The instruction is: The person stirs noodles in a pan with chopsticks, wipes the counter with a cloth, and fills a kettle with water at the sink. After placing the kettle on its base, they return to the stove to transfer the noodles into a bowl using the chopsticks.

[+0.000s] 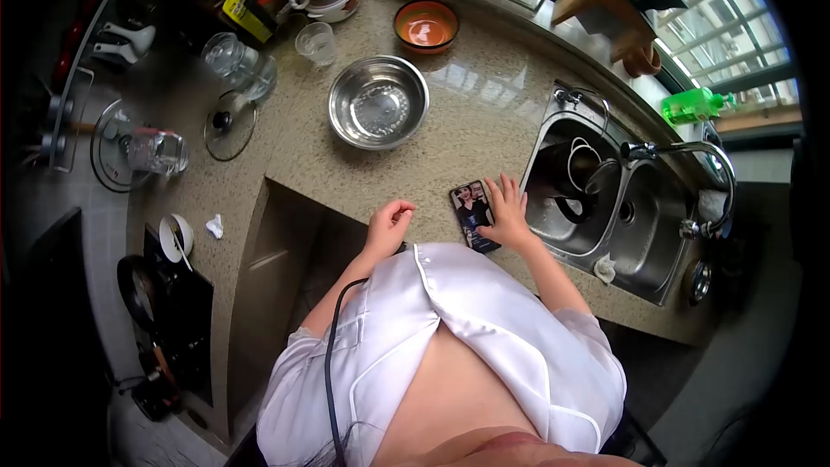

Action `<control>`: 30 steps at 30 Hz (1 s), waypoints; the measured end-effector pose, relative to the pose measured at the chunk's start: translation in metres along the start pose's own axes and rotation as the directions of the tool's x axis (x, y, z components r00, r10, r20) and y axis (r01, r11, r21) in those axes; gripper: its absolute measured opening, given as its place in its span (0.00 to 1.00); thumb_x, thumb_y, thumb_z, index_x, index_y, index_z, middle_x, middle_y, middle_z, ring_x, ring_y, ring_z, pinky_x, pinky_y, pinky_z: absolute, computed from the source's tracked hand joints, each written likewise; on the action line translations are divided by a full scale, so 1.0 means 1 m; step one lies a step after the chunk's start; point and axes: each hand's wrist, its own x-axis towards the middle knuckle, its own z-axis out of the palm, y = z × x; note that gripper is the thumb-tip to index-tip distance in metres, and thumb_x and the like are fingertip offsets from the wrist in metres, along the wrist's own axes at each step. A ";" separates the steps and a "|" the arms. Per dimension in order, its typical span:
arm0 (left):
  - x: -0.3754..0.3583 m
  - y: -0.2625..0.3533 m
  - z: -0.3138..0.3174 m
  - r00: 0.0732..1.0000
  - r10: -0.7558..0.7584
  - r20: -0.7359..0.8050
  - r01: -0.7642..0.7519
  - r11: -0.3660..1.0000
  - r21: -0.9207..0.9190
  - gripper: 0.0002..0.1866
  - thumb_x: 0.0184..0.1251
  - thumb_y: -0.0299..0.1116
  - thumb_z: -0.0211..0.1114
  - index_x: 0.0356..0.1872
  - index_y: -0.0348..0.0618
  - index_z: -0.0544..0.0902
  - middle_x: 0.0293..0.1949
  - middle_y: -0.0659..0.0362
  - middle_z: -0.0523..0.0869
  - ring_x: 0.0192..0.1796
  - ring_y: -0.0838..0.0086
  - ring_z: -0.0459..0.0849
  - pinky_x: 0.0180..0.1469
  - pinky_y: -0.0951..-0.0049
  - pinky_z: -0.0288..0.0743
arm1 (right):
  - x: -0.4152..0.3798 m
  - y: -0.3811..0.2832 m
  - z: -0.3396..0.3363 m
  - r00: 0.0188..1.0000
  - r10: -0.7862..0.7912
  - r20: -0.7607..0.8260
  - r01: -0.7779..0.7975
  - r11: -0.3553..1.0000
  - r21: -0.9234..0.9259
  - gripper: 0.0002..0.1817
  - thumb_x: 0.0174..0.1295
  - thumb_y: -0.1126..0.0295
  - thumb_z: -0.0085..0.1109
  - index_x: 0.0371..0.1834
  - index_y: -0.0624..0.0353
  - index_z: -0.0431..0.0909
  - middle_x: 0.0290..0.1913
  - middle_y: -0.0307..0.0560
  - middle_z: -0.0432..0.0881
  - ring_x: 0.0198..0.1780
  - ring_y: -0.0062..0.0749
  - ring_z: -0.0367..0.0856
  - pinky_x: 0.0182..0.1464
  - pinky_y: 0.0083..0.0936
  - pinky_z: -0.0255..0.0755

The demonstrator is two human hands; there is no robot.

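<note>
On the counter edge in front of me lies a smartphone [474, 214], its lit screen showing a person in dark clothes. My right hand [508, 214] rests beside it with fingers spread over the counter, the thumb at the phone's lower right edge. Left of the phone, my left hand [391, 223] is loosely curled near the counter edge, and nothing shows in its fingers. A steel bowl [379, 104] with drops or a little liquid in it stands further back. Behind that is an orange bowl [426, 26] with a dark rim.
At right, a double sink [640, 233] holds a dark pot [566, 169] under a faucet [692, 149]. A green bottle [692, 105] stands by the window. Glass lids, a glass pitcher [238, 65] and a plastic cup [316, 43] stand left. A black cable [331, 363] crosses my shirt.
</note>
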 end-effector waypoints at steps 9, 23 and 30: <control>-0.077 -0.038 -0.006 0.947 -0.007 -0.320 -0.033 0.992 -0.122 0.06 0.64 0.27 0.60 0.39 0.38 0.82 0.32 0.61 0.84 0.31 0.82 0.79 0.34 0.80 0.74 | 0.069 -0.031 0.000 0.940 -0.192 -0.281 0.179 0.981 -0.073 0.50 0.44 0.62 0.71 0.72 0.49 0.52 0.71 0.63 0.51 0.73 0.65 0.43 0.69 0.62 0.41; -0.151 -0.070 -0.063 0.871 -0.026 -0.490 -0.025 0.995 -0.097 0.05 0.62 0.27 0.61 0.36 0.39 0.82 0.28 0.61 0.82 0.29 0.81 0.78 0.32 0.78 0.73 | -0.084 -0.353 -0.133 0.052 -0.488 -0.871 0.710 -0.595 0.376 0.09 0.54 0.87 0.52 0.33 0.61 0.70 0.33 0.47 0.75 0.32 0.38 0.78 0.32 0.31 0.79; -0.185 -0.082 -0.169 0.830 0.102 -0.548 -0.113 0.994 0.014 0.06 0.64 0.27 0.58 0.37 0.37 0.80 0.31 0.58 0.82 0.29 0.79 0.78 0.32 0.76 0.72 | -0.130 -0.474 -0.127 -0.087 -0.501 -0.861 -0.033 -0.862 0.505 0.16 0.59 0.81 0.59 0.49 0.53 0.78 0.49 0.37 0.78 0.53 0.22 0.74 0.44 0.20 0.74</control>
